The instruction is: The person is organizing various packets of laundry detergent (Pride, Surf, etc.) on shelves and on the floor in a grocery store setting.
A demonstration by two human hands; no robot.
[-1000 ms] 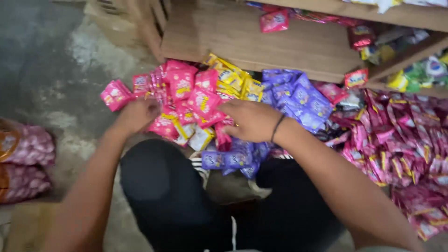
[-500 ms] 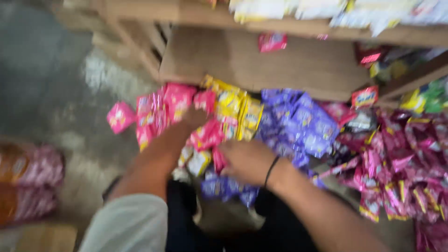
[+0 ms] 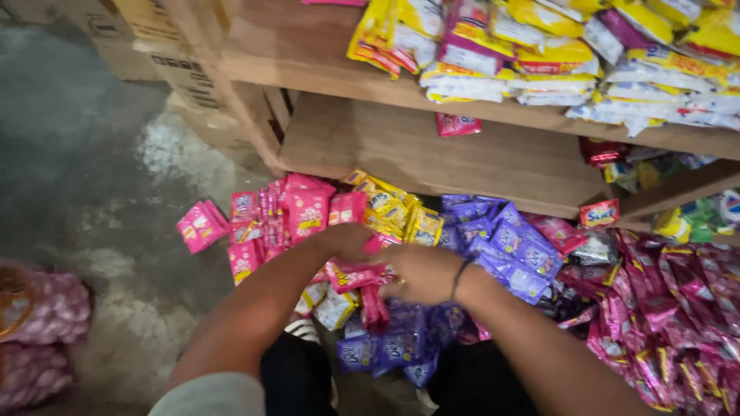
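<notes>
Hands meet over the heap on the floor: my left hand and right hand together pinch a strip of pink sachets. I judge sorting is underway; next needs a firm lift clear of the purple sachets.

Yellow packets crowd the wooden shelf — cardboard boxes beside.

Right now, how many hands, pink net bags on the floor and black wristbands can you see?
Hands: 2, the left hand and the right hand
Pink net bags: 2, the upper net bag and the lower net bag
Black wristband: 1
Total: 5
</notes>
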